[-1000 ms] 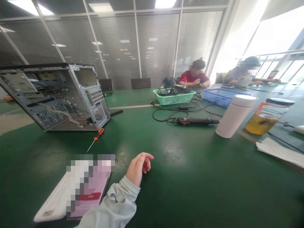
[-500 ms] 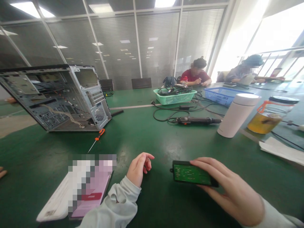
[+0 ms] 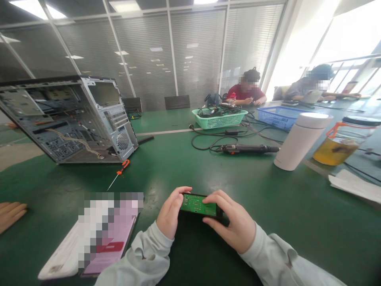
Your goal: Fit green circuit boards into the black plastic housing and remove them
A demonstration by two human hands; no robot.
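A green circuit board in a black housing (image 3: 195,203) is held between my two hands, its component side facing up. My left hand (image 3: 170,210) grips its left end, thumb on the near side and fingers behind. My right hand (image 3: 235,224) closes around the right end, with fingertips on the board and the thumb along the lower edge. Left of my hands lie a white phone-like slab (image 3: 62,260) and a pink-screened phone (image 3: 107,260), both partly blurred out. Beyond these rests a screwdriver with an orange and black handle (image 3: 119,172).
An open computer case (image 3: 126,145) stands at the left; another person's hand (image 3: 12,214) rests nearby. A corded electric screwdriver (image 3: 248,149), green basket (image 3: 220,121), blue basket (image 3: 274,116), white flask (image 3: 299,145), jar of yellow liquid (image 3: 335,151) and papers (image 3: 354,186) lie beyond. Two people sit farther back.
My right hand has brought the circuit board leftward to my left hand, which was empty and now grips its left end. The other person's hand shows more at the left edge.
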